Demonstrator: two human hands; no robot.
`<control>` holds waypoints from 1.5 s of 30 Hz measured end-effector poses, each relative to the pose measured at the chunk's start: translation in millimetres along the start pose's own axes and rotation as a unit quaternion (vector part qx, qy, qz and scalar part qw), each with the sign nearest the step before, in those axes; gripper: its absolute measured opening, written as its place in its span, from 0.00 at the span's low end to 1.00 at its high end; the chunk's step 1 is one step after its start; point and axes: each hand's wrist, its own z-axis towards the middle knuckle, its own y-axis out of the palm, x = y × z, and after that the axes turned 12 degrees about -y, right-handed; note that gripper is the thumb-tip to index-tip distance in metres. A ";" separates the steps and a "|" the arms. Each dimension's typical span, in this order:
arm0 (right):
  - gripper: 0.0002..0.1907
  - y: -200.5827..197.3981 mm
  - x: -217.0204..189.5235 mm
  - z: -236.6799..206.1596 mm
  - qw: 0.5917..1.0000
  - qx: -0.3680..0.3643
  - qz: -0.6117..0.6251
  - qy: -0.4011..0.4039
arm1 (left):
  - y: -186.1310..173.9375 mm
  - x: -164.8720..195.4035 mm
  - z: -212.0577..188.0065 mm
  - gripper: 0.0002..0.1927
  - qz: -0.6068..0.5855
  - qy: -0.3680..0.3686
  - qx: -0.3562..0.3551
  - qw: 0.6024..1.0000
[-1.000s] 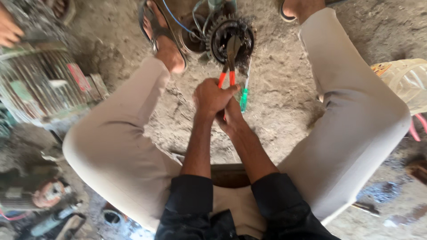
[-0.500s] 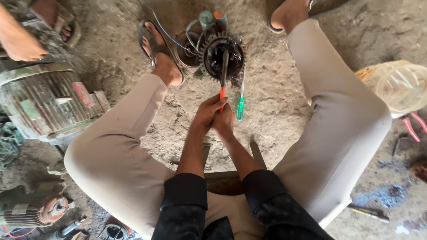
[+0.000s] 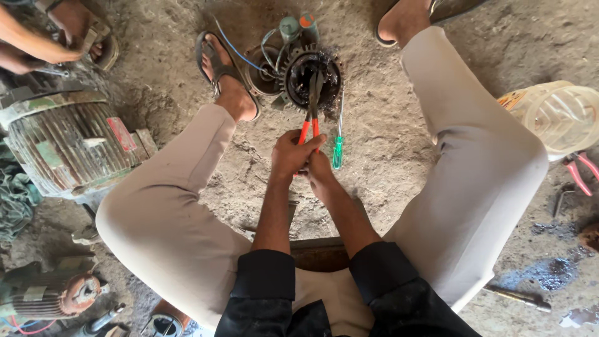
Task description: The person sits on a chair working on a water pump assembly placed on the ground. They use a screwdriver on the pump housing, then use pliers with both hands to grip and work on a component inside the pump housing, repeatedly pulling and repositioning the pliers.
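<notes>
A large ribbed grey electric motor [image 3: 68, 146] lies at the left of the frame, and a clear plastic container [image 3: 558, 115] sits at the right edge, both well apart from the small dark motor stator [image 3: 312, 75] standing on the dirt floor at upper centre between the person's sandalled feet. Just below the stator, the left hand [image 3: 290, 153] and right hand [image 3: 319, 168] are clenched together around the orange handles of a pair of pliers [image 3: 312, 109], whose dark nose reaches up into the stator's opening, apparently gripping something inside. A green-handled screwdriver [image 3: 337, 140] lies on the ground just right of the pliers, near the right hand.
</notes>
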 end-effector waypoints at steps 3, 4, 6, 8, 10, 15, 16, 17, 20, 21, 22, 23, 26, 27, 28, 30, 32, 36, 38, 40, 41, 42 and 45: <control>0.15 -2.9 -1.0 -0.1 1.000 0.004 -0.018 -0.012 | 2.9 -0.8 1.7 0.41 0.006 0.013 0.023 1.000; 0.15 -4.0 -1.6 -0.5 0.999 0.002 -0.027 -0.021 | 4.3 -1.9 2.7 0.41 -0.005 -0.003 0.017 1.000; 0.15 -5.6 -2.0 -0.9 0.999 0.018 -0.041 -0.026 | 7.2 -4.6 6.0 0.43 -0.024 -0.034 0.002 0.999; 0.15 -5.9 -1.6 -0.8 0.997 0.029 -0.056 -0.042 | 9.2 -7.4 10.0 0.43 0.004 -0.003 0.018 1.000; 0.16 -5.6 -0.6 -0.5 0.994 0.038 -0.072 -0.066 | 10.7 -10.2 13.1 0.43 0.017 0.016 0.025 0.999; 0.15 -8.6 2.0 0.5 0.997 0.015 -0.061 -0.055 | 11.1 -13.4 15.4 0.45 0.016 0.024 0.039 0.999; 0.15 -9.9 2.5 0.6 0.997 0.007 -0.057 -0.050 | 11.3 -13.4 15.5 0.45 0.017 0.025 0.040 0.999; 0.15 -11.0 3.5 0.5 0.997 0.007 -0.055 -0.047 | 11.5 -13.4 15.0 0.45 0.019 0.023 0.039 0.999; 0.16 -13.6 6.5 0.5 0.998 0.001 -0.042 -0.042 | 12.3 -12.1 13.2 0.46 0.019 0.016 0.036 0.999; 0.17 -14.1 6.7 0.5 0.998 0.000 -0.035 -0.047 | 12.6 -11.4 12.7 0.46 0.019 0.014 0.033 0.999; 0.17 -14.3 6.4 0.7 0.998 -0.002 -0.027 -0.054 | 12.7 -10.7 12.2 0.46 0.024 0.012 0.035 0.999; 0.18 -14.5 5.8 0.9 0.998 -0.009 -0.027 -0.052 | 12.8 -10.2 11.7 0.46 0.029 0.010 0.036 0.999; 0.19 -13.6 2.7 0.2 0.999 -0.024 -0.028 -0.041 | 12.0 -9.6 10.8 0.48 0.046 0.012 0.044 0.998; 0.19 -12.7 0.6 -0.9 0.999 -0.025 -0.031 -0.037 | 11.7 -9.6 10.7 0.48 0.052 0.016 0.050 0.997; 0.19 -11.2 -1.4 -2.1 0.998 -0.027 -0.033 -0.034 | 11.3 -9.8 10.6 0.48 0.052 0.017 0.053 0.997; 0.21 -8.3 -5.6 -4.8 0.999 -0.030 -0.035 -0.029 | 11.1 -10.3 10.5 0.48 0.053 0.018 0.059 0.997; 0.23 -6.6 -8.6 -6.2 0.998 -0.027 -0.047 -0.019 | 11.4 -10.4 10.5 0.48 0.061 0.025 0.067 0.996; 0.22 -8.2 -5.7 -2.7 0.999 -0.019 -0.042 -0.005 | 12.5 -10.5 9.7 0.48 0.042 0.030 0.075 0.996; 0.19 -11.5 -1.2 1.8 0.999 -0.033 -0.003 -0.025 | 13.0 -10.1 9.3 0.48 0.050 0.044 0.084 0.994; 0.16 -14.9 4.6 5.1 0.995 -0.063 0.044 -0.057 | 13.2 -9.7 8.1 0.47 0.054 0.049 0.089 0.993; 0.17 -16.0 7.1 6.3 0.995 -0.070 0.054 -0.053 | 13.4 -9.6 7.8 0.46 0.053 0.048 0.089 0.993; 0.17 -16.2 8.6 6.8 0.994 -0.076 0.064 -0.050 | 13.7 -10.0 7.8 0.45 0.052 0.046 0.090 0.994; 0.18 -12.9 8.9 6.9 0.991 -0.050 0.124 -0.025 | 13.8 -8.8 5.7 0.44 0.059 0.091 0.136 0.985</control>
